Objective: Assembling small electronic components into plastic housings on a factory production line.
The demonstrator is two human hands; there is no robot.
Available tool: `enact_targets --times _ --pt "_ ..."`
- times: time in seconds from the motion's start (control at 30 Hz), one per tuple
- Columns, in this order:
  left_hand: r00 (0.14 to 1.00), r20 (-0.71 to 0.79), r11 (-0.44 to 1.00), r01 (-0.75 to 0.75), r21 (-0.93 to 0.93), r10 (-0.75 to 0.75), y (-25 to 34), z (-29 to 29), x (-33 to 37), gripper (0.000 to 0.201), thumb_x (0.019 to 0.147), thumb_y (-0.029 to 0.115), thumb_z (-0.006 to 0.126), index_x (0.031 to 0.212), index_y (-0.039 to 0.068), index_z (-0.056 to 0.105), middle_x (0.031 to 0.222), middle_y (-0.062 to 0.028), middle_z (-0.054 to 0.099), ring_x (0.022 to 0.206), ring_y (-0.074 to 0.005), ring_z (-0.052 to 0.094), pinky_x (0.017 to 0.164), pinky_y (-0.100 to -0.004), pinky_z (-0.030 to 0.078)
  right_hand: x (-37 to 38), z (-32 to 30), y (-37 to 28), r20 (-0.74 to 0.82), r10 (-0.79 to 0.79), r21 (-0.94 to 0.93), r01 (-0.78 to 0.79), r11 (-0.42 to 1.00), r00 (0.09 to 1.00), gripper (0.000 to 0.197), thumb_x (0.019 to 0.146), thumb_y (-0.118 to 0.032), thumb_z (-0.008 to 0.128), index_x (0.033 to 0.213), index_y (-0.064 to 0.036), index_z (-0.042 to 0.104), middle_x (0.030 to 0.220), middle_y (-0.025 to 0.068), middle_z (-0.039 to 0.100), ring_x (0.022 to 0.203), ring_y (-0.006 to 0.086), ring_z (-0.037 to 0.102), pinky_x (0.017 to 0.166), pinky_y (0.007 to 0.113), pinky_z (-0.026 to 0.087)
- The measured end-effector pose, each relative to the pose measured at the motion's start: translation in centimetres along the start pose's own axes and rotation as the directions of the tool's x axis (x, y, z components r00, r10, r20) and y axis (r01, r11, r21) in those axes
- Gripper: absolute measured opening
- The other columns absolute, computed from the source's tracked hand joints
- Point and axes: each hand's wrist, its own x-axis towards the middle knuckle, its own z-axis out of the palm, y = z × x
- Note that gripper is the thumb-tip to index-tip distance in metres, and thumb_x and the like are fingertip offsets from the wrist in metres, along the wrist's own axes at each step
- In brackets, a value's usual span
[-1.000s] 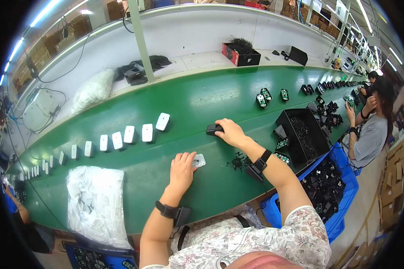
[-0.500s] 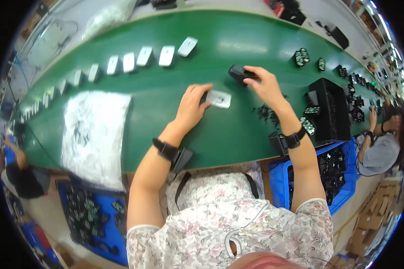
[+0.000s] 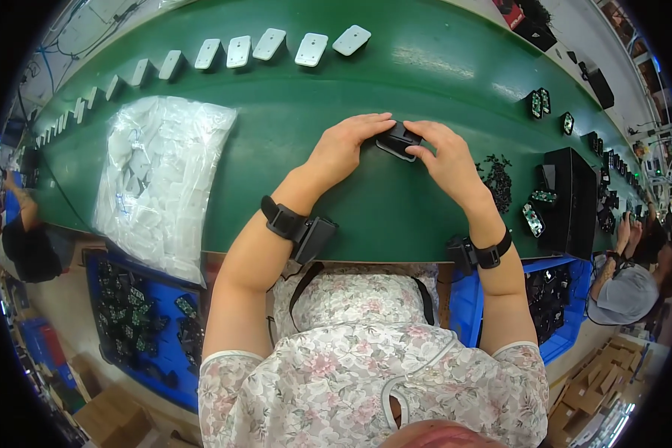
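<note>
Both my hands meet over a small black plastic housing [image 3: 398, 137] at the middle of the green table. A thin pale edge shows along its near side. From the left, the fingertips of my left hand [image 3: 345, 149] press on the housing's upper left edge. My right hand [image 3: 446, 153] grips the housing's right side between thumb and fingers. The white plate seen earlier is mostly hidden, apparently under the housing. To the right of my right hand lies a scatter of small black pieces [image 3: 496, 179].
White-topped units [image 3: 311, 49] stand in a curved row along the far left. A clear bag of pale parts [image 3: 157, 179] lies left. At right are a black box [image 3: 571, 196], circuit-board units [image 3: 533, 219] and a blue crate [image 3: 464, 308]. Other people [image 3: 629, 287] sit at both sides.
My right hand brought the black housing left and down to where the white plate was held. My left hand moved right and up to meet it. The camera view has shifted.
</note>
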Motion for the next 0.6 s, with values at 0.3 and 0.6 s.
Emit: enact_targets --times 0.3,0.6 --pt "0.994 0.069 0.968 -0.101 0.231 0.087 0.8 -0.1 -0.7 0.051 0.075 -0.008 0.049 0.122 0.009 0.058 0.127 -0.0091 0.056 0.118 -0.0268 0.052 0.098 -0.0349 0.044 -0.7 0.0 -0.8 -0.006 -0.053 -0.076 0.053 0.996 0.999 0.037 0.078 -0.008 0.066 0.115 -0.0067 0.060 0.109 0.0108 0.062 0.099 0.0288 0.058 0.085 0.036 0.048" --pt "0.978 0.159 0.879 -0.191 0.437 0.133 2.3 0.1 -0.6 0.053 0.074 0.006 0.065 0.126 0.002 0.051 0.129 -0.0122 0.053 0.116 -0.0265 0.053 0.094 -0.0344 0.046 -1.9 2.1 -1.9 -0.148 -0.073 -0.308 0.024 0.951 0.986 0.044 0.076 -0.005 0.064 0.120 -0.0069 0.056 0.113 0.0110 0.057 0.098 0.0275 0.058 0.077 0.035 0.051"
